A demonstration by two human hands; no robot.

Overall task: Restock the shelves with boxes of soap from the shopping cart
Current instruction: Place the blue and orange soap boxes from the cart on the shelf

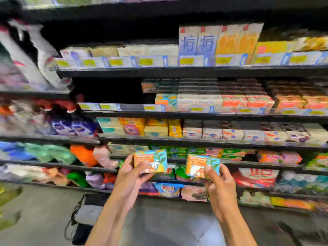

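Left hand [132,172] grips an orange-and-teal cardboard soap box [150,161]. Right hand [219,181] pinches a second matching box [202,165]. Both are held before the black metal shelves [177,114].

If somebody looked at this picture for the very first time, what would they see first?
Right in the middle, the left orange-and-teal cardboard soap box is held up in the left hand, and the right orange-and-teal cardboard soap box in the right hand. Behind them, black store shelves crammed with colourful packets fill the view. Midway up, there is a dark gap left of a matching orange-and-teal shelf box.
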